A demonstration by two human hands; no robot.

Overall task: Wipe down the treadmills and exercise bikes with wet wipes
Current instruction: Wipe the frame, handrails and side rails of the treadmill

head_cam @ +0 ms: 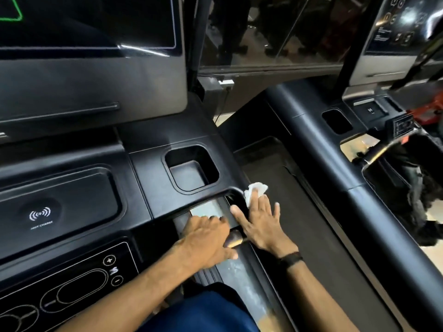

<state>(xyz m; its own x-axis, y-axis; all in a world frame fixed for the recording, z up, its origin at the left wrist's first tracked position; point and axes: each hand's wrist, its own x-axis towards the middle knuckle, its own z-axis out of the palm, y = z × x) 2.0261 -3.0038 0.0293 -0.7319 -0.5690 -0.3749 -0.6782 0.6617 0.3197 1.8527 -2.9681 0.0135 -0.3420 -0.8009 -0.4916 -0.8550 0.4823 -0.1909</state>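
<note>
A black treadmill console fills the left of the view, with a cup recess and a charging pad. Its right handrail runs toward me from the console's corner. My right hand lies flat with straight fingers, pressing a crumpled white wet wipe against the rail's outer corner. My left hand curls over the handrail just behind it, gripping the bar. A black band sits on my right wrist.
The treadmill's dark screen stands above the console. A control panel with plus and minus keys is at lower left. A second treadmill with its own screen stands to the right, its belt between the rails.
</note>
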